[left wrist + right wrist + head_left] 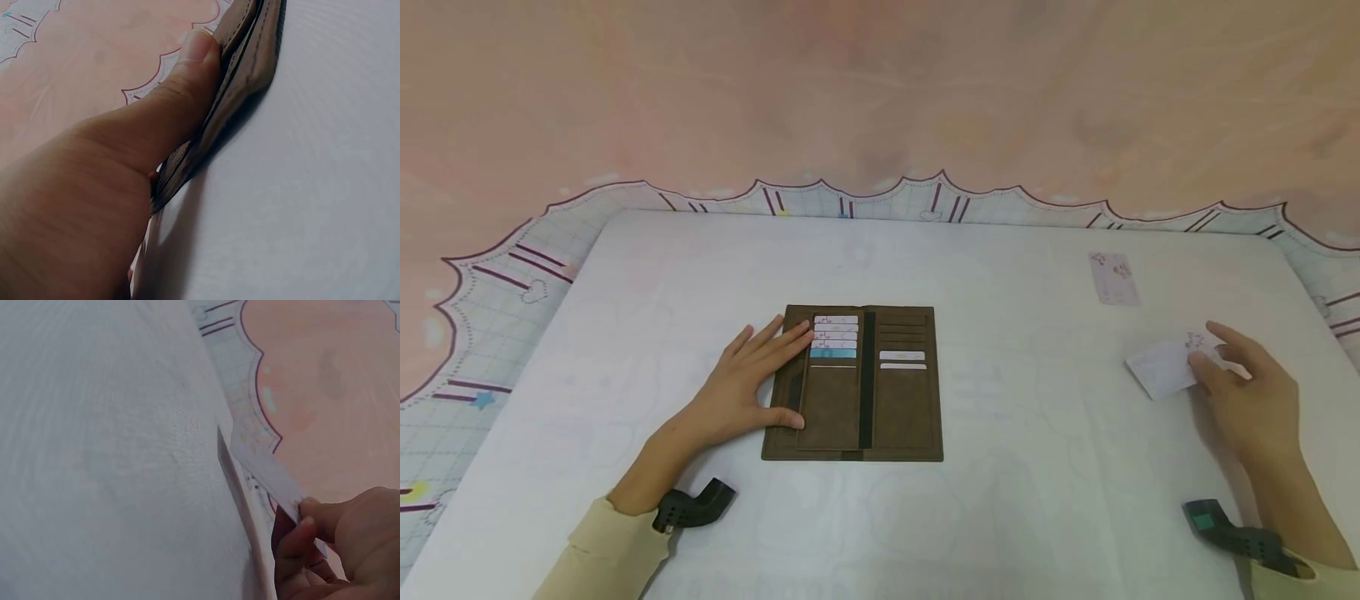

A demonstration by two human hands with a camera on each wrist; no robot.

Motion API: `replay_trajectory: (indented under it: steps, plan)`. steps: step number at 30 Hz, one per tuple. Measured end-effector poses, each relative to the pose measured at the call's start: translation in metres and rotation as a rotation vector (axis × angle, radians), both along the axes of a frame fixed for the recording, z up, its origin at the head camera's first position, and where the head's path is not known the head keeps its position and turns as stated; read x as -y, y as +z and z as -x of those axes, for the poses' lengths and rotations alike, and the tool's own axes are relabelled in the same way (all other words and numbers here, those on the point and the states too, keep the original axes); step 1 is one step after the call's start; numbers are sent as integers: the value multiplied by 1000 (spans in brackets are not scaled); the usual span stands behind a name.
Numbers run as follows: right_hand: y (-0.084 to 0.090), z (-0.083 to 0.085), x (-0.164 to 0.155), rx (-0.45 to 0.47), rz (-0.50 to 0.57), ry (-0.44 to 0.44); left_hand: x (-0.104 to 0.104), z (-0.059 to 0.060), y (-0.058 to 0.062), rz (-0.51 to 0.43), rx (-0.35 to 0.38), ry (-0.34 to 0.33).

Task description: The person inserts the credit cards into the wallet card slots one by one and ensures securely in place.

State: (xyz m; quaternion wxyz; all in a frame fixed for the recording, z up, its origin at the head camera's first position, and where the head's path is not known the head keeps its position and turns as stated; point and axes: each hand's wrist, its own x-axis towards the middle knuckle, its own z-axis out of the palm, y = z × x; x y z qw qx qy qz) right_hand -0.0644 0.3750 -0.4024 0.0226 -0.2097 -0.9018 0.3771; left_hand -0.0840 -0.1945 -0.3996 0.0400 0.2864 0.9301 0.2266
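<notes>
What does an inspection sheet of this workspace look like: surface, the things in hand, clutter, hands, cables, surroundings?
Surface: white table, scallop-edged patterned cloth beneath.
Things in hand: brown wallet lying open, cards in its slots; white card lifted at the right.
Clutter: second card flat at far right.
Hands: left hand presses the wallet's left flap; right hand pinches the white card.
Cables: nothing seen.
Surroundings: pink floor beyond the table; dark wrist mounts on both arms.
</notes>
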Motion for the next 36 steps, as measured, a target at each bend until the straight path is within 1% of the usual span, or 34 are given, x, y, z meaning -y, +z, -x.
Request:
replay_trajectory:
  steps: [2,4,8,11,17,22,24,30,36]
  plan:
    - [3,3,1,-19,50,-3,0,-1,0,-4,-4,2]
    - [7,7,5,-15,72,-19,0,-1,-1,-4,-5,5]
    - [16,14,18,46,99,-54,1,-1,-2,2,-5,5]
    - [24,19,30,66,129,-42,1,-1,-1,3,-10,-1]
    - [33,32,56,19,187,19,1,0,-1,5,-13,-4]
    - [38,42,79,-12,301,42,1,0,-1,2,-14,-8]
    - [39,47,90,-31,380,48,1,0,-1,1,-16,-8]
    - [38,59,117,-58,441,104,-1,0,-1,7,-3,-1]
    - [38,72,147,-115,595,113,0,0,-1,3,-18,-2]
